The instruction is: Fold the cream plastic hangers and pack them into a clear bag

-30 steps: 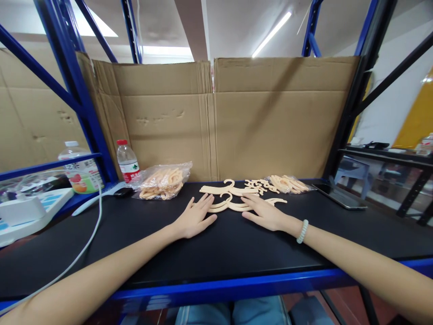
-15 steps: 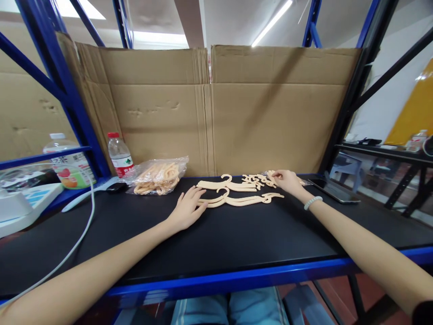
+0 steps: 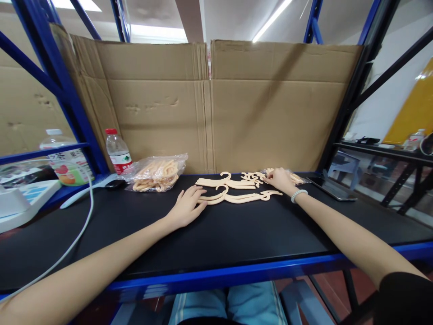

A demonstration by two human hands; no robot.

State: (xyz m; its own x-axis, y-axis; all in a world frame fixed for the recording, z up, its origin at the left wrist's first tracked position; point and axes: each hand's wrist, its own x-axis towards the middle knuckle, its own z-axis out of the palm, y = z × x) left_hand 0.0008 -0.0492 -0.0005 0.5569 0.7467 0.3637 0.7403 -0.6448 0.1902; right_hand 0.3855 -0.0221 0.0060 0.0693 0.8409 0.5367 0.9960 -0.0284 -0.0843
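My left hand [image 3: 186, 207] lies with fingers spread on the black tabletop, its fingertips over the left end of the nearer cream plastic hanger [image 3: 241, 198]. This hanger lies flat with its hook upward, and a loose curved piece [image 3: 270, 194] sits at its right end. Just behind is a second cream hanger [image 3: 216, 182], also flat. A pile of small cream curved pieces [image 3: 252, 177] lies beyond its right end. My right hand [image 3: 282, 180] is at that pile's right side, thumb and fingers pinched together; whatever is between the fingertips is hidden.
At the back left stand a clear plastic bag of cream parts [image 3: 158, 174] and a red-capped bottle [image 3: 118, 153]. A phone [image 3: 333, 188] lies on the right. A white cable [image 3: 86, 221] crosses the left side. Cardboard [image 3: 270, 108] walls off the back.
My right hand has shifted slightly left along the pile of small pieces. My left hand stays at the hanger's left end. The whole view has tilted a little downward.
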